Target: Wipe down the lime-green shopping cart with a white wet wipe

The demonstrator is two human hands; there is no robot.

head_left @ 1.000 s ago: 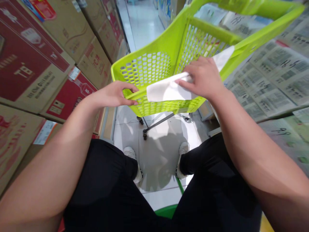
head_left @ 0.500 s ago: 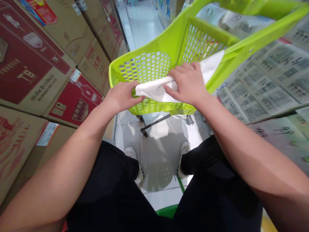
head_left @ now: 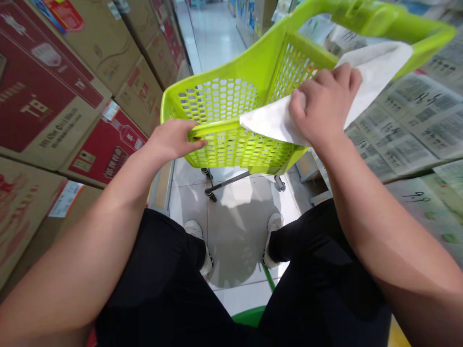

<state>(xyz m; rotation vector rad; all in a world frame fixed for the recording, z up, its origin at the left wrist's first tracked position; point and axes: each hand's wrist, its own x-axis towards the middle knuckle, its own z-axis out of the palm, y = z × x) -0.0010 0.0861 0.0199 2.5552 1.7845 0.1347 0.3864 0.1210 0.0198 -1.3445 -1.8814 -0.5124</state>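
Note:
A lime-green plastic shopping cart [head_left: 269, 74] with honeycomb-holed sides stands in front of me, its near side toward me. My left hand [head_left: 177, 137] grips the cart's top rim near its left end, thumb below and fingers over the edge. Pressed against the rim farther right is a white cloth [head_left: 372, 67], and my right hand [head_left: 327, 103] is closed around it. One end of the cloth lies along the near rim; the rest drapes up the slanted side toward the handle [head_left: 383, 19]. Part of the rim is hidden under the cloth and my hand.
Stacked cardboard cartons [head_left: 54, 91] line the left side. On the right are packed goods [head_left: 415, 120] in plastic wrap with handwritten prices. Below the cart are its wheels [head_left: 210, 195] and a tiled floor [head_left: 235, 241]. A green seat edge [head_left: 249, 315] shows between my legs.
My right hand has slid right and upward along the rim with the cloth, baring the rim beside my left hand. My left hand stays on the rim, slightly farther left.

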